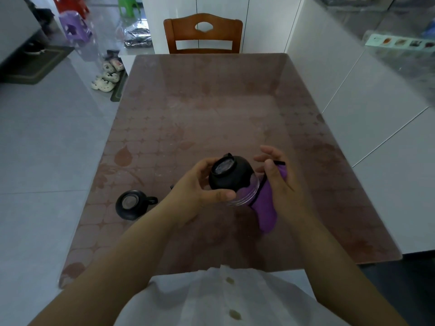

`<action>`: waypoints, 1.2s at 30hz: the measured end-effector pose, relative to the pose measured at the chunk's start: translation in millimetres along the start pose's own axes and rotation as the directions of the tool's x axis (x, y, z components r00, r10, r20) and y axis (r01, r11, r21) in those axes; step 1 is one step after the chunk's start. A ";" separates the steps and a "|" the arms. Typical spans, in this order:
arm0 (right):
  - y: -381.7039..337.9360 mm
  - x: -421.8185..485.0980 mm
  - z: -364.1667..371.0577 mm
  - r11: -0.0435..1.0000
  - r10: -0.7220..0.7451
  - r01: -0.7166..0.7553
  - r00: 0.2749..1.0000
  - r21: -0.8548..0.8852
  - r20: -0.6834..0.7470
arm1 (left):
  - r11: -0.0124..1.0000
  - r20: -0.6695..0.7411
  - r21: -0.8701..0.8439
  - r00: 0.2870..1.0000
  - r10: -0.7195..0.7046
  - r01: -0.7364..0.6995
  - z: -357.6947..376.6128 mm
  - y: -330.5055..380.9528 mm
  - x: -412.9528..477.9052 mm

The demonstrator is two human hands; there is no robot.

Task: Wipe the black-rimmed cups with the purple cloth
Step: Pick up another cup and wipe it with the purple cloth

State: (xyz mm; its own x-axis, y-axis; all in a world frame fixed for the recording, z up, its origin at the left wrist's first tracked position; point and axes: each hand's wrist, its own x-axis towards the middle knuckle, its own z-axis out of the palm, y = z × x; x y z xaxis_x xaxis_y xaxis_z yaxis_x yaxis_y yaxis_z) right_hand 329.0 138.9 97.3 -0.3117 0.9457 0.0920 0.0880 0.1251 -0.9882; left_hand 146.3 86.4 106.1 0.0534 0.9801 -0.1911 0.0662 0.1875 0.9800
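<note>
Just below the white shirt (211, 297), the held cup (231, 176) is lifted over the table (211, 102) and tipped, with its dark base towards the camera. The left hand (195, 184) curls round its left side, thumb across the clear wall. To its right, the right hand (280, 182) pinches the purple cloth (266, 208), part of it apparently tucked into the cup's mouth. Turning the cup against a steady cloth should sweep the whole wall and rim. The second cup (131, 204) sits on the table, down-left of the held cup.
</note>
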 end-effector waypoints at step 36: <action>-13.8 -9.9 26.6 0.890 0.221 -0.210 0.975 0.405 0.019 | 1.000 0.078 -0.019 0.997 -0.003 0.004 3.6 -5.7 -11.0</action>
State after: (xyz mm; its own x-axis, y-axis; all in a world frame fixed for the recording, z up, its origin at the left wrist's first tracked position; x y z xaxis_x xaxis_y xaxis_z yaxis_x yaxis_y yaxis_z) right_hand 305.8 119.8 106.8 -0.3023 0.9441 -0.1314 -0.2399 -0.2088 -0.9481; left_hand 148.9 74.2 102.4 0.1308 0.9715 -0.1977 0.0472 0.1930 0.9801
